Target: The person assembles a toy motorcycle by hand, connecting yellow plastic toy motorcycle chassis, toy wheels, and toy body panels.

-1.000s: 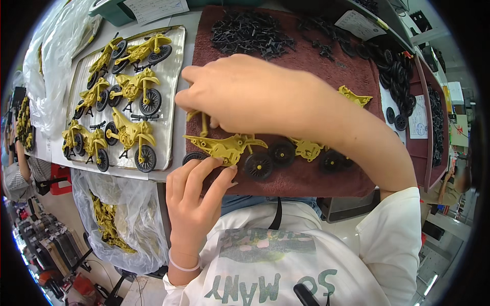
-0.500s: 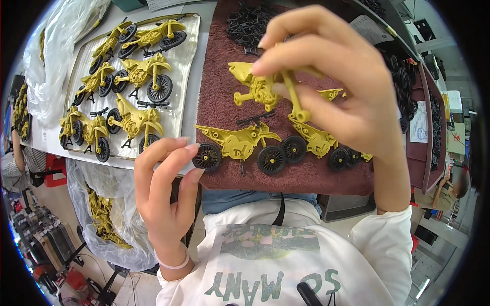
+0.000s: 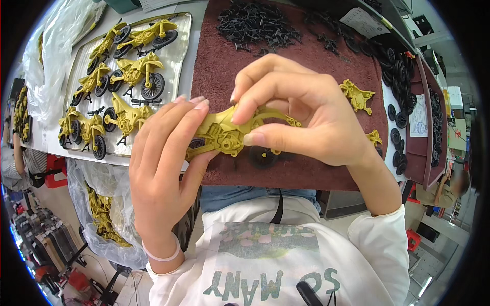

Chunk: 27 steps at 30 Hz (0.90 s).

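Observation:
A yellow toy motorcycle body [image 3: 225, 133] is held between both hands, low over the dark red towel [image 3: 306, 176]. My left hand [image 3: 162, 153] closes on its left end, thumb below and fingers above. From the other side, my right hand [image 3: 319, 120] pinches its top and right part between thumb and fingers. Just under the body, a black spoked wheel [image 3: 262, 159] shows on the towel. Another dark wheel [image 3: 196, 144] is partly visible by my left fingers. My hands hide most of what lies beneath.
On the left, a tray [image 3: 187, 38] carries several yellow toy motorcycles with black wheels. Small black parts [image 3: 258, 28] are heaped at the towel's far side. To the right are a loose yellow body piece [image 3: 357, 96] and several black wheels [image 3: 401, 120]. A plastic bag [image 3: 130, 214] hangs lower left.
My right hand has come down and to the left with the yellow body, over the parts on the towel. My left hand now closes on its left end.

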Available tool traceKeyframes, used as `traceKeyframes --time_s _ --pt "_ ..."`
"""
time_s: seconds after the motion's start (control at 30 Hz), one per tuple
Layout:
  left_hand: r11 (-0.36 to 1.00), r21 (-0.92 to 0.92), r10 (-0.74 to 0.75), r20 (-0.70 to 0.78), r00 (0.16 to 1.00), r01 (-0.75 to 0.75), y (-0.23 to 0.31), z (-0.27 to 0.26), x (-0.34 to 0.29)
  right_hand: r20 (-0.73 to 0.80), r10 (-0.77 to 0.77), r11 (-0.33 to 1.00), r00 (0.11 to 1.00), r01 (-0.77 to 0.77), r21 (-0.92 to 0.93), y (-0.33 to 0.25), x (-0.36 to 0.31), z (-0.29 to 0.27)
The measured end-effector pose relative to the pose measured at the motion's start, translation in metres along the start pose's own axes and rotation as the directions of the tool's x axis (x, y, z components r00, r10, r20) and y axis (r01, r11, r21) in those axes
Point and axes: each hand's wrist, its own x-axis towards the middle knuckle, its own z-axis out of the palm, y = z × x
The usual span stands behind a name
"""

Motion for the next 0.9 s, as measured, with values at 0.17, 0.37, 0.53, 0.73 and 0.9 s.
traceKeyframes --time_s 0.17,0.37,0.53,0.73,0.9 --pt "1.0 -0.009 0.0 0.161 0.987 0.001 -0.003 -0.001 -0.004 -0.054 0.081 0.973 0.995 -0.091 -0.213 0.009 -0.011 0.01" --pt "1.0 -0.004 -0.011 0.253 0.968 0.012 -0.007 0.005 -0.005 -0.047 -0.185 0.729 0.982 0.105 -0.677 0.017 -0.016 0.016" --pt "0.999 -0.011 -0.031 0.278 0.96 0.035 -0.01 0.007 -0.006 -0.066 -0.223 0.681 0.973 0.107 -0.725 0.026 -0.021 0.023" --pt "0.996 -0.051 -0.059 0.275 0.96 0.076 -0.012 0.008 -0.006 -0.091 -0.268 0.654 0.959 0.112 -0.748 0.025 -0.021 0.03" --pt "0.998 -0.029 -0.046 0.258 0.965 0.055 -0.011 0.01 -0.005 -0.088 -0.338 0.602 0.937 0.144 -0.785 0.03 -0.022 0.032"
